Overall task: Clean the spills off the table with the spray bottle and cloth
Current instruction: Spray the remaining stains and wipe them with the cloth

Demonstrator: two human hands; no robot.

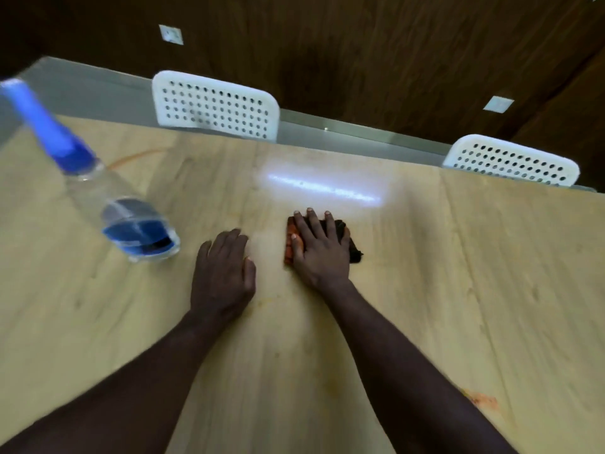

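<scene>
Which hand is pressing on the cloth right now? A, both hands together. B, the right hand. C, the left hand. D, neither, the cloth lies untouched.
B: the right hand lies flat on the cloth, while the left hand rests on the bare table beside it.

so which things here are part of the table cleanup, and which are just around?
Part of the job:
- cloth, pressed flat under the right hand
- spray bottle, standing untouched
- orange spills near the right edge, streak behind the bottle
- table
- left hand, flat on the table

Just around:
- two white perforated chairs
- wall sockets
</scene>
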